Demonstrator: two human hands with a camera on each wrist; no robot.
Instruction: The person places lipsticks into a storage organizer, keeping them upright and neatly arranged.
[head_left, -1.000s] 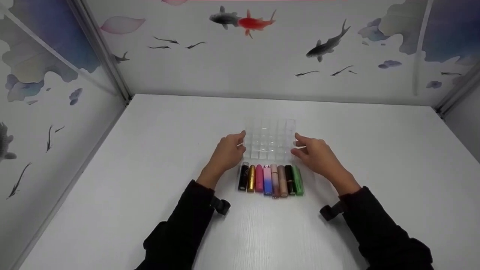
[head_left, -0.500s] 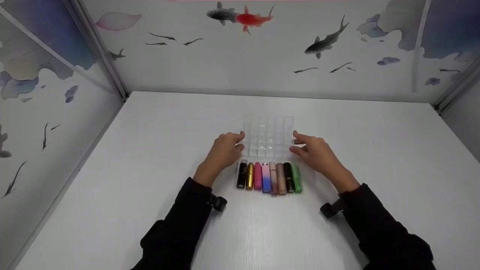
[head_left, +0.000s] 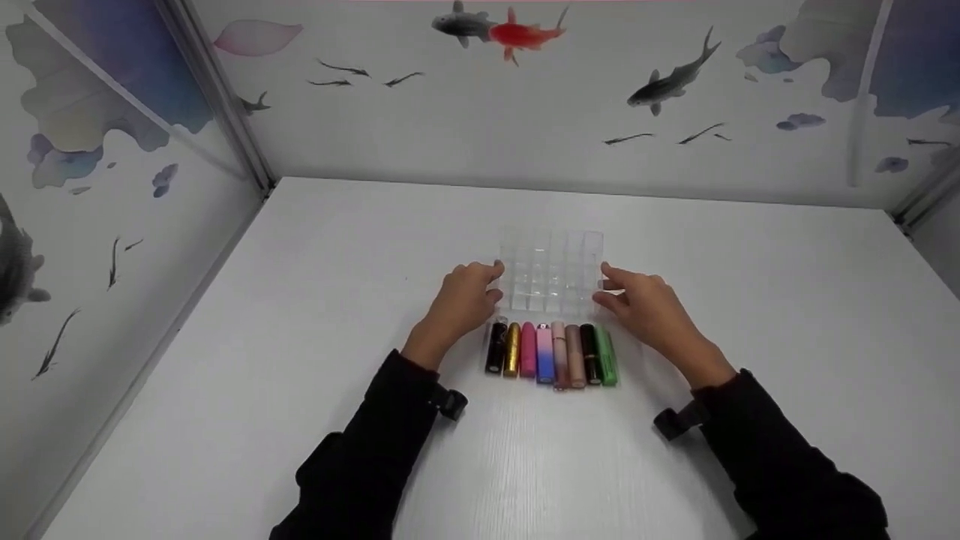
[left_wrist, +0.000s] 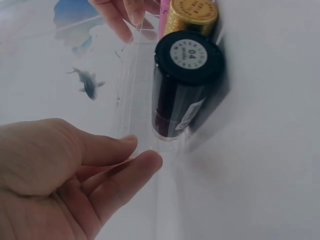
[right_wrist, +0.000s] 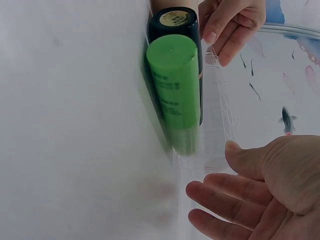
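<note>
A clear plastic organizer [head_left: 551,270] with a grid of compartments sits on the white table. My left hand [head_left: 469,296] is at its left side, thumb and fingertips touching or very near the wall. At the right side is my right hand [head_left: 637,300], its thumb at the organizer's edge and its fingers extended and spread. Just in front lies a row of lipstick-like tubes: black [left_wrist: 185,75], gold [head_left: 512,350], pink [head_left: 528,350], pink-blue [head_left: 544,356], pale pink [head_left: 559,354], beige [head_left: 575,356], black [head_left: 590,354] and green [right_wrist: 172,82]. Neither hand grips a tube.
The white tabletop [head_left: 337,247] extends around the organizer and tubes. White panels with painted fish [head_left: 675,79] stand along the back and left edges. Dark sleeves and black wrist cameras [head_left: 452,405] lie close above the table.
The head view shifts slightly. Both hands stay at the organizer's sides, and the organizer and tubes keep their places on the table.
</note>
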